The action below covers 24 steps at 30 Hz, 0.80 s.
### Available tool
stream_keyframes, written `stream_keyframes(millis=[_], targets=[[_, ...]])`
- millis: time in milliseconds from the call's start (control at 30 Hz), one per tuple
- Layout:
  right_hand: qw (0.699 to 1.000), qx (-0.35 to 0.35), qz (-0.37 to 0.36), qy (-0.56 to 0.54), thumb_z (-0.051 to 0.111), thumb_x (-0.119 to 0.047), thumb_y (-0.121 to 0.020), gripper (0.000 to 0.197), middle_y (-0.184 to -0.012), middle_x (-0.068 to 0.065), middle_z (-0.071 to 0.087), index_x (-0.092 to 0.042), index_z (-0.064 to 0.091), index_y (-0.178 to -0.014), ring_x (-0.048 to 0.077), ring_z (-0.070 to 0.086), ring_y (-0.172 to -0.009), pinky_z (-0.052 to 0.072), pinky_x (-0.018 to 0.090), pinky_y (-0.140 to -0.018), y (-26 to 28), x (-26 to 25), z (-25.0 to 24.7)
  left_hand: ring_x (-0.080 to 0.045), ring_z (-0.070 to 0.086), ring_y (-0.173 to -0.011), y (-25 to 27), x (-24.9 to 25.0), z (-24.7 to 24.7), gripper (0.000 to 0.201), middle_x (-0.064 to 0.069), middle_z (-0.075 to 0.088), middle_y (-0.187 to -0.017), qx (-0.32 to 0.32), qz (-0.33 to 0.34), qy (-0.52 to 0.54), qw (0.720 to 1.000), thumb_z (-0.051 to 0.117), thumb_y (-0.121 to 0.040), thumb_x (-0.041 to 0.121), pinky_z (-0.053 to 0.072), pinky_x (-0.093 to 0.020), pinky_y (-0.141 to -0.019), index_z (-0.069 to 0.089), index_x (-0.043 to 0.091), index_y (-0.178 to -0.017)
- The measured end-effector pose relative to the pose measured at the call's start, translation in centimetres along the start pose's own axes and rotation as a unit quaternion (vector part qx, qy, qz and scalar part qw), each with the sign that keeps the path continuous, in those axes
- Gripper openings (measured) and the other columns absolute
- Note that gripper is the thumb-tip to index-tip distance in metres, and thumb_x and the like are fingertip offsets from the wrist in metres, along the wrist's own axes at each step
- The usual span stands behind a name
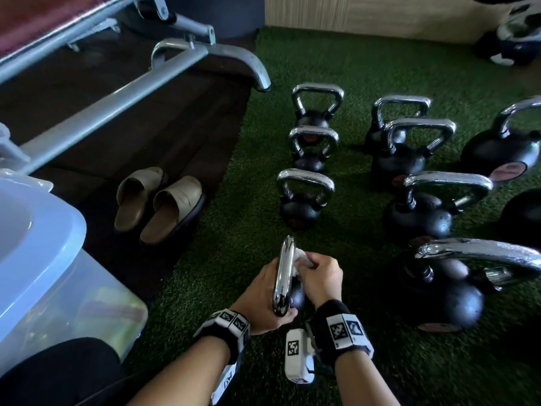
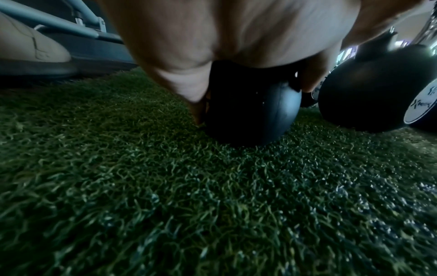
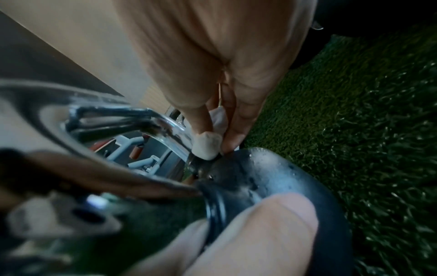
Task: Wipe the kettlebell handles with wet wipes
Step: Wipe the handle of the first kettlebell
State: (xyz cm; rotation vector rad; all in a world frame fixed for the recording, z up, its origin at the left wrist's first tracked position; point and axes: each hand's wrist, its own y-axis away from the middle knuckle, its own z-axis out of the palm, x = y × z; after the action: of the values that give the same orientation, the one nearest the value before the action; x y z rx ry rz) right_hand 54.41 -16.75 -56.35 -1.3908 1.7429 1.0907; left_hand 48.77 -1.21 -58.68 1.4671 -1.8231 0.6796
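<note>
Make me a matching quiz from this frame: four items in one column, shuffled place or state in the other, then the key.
Items:
1. wet wipe
2. slippers
3. plastic bin
4. kettlebell handle

States:
A. side by side on the dark mat, left of the turf
B. pinched by the right hand, pressed to chrome
C. steadied in the left hand
D. blue-lidded, at the far left

Pairs: 1-B, 2-A, 3-D, 4-C
</note>
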Motion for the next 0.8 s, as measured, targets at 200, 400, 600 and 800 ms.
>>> stream_keyframes(millis=[200,400,600,800], targets=[[0.999,0.034,-0.024,-0.031,0.075,-0.024,-0.093,0.011,-0.079,-0.016,0.074,-0.026,0.083,-0.1,-0.01,0.065,-0.078,0.043,-0.001,-0.06,-0.7,-0.7,0.0,-0.013,0.035,-0.14,-0.1,-0.1,-0.4,0.102,0.008,0.032,-0.144,-0.02,0.024,-0.04,0.999,0.088,-0.075,0.029,0.013,0.001,-0.112,0.029,0.007,-0.155],[0.999,0.001,-0.024,-0.043,0.077,-0.027,-0.092,0.011,-0.081,-0.017,0.076,-0.026,0.083,-0.101,0.004,0.074,-0.09,0.054,0.017,-0.076,-1.0,-0.8,-0.3,-0.002,0.027,-0.135,-0.3,-0.1,-0.2,0.106,0.013,0.027,-0.142,-0.014,0.049,-0.068,0.996,0.09,-0.073,0.035,0.008,0.001,-0.113,0.031,0.008,-0.156],[0.991,0.025,-0.125,-0.047,0.074,-0.018,-0.094,0.016,-0.089,-0.014,0.077,-0.025,0.082,-0.106,-0.004,0.071,-0.086,0.051,0.009,-0.077,-0.1,-1.8,-0.9,-0.005,0.04,-0.138,-0.5,-0.8,-0.5,0.109,0.008,0.034,-0.151,-0.037,-0.022,-0.04,0.998,0.086,-0.071,0.051,0.029,-0.015,-0.118,0.023,0.025,-0.155],[0.983,0.045,-0.18,0.001,0.074,-0.013,-0.094,0.018,-0.097,-0.008,0.075,-0.018,0.081,-0.11,0.002,0.069,-0.088,0.054,0.015,-0.08,-0.7,-2.2,-1.3,-0.011,0.039,-0.139,-1.0,-0.6,-0.7,0.104,0.001,0.035,-0.15,-0.056,-0.028,-0.072,0.995,0.087,-0.075,0.044,0.023,-0.009,-0.112,0.026,0.017,-0.155]])
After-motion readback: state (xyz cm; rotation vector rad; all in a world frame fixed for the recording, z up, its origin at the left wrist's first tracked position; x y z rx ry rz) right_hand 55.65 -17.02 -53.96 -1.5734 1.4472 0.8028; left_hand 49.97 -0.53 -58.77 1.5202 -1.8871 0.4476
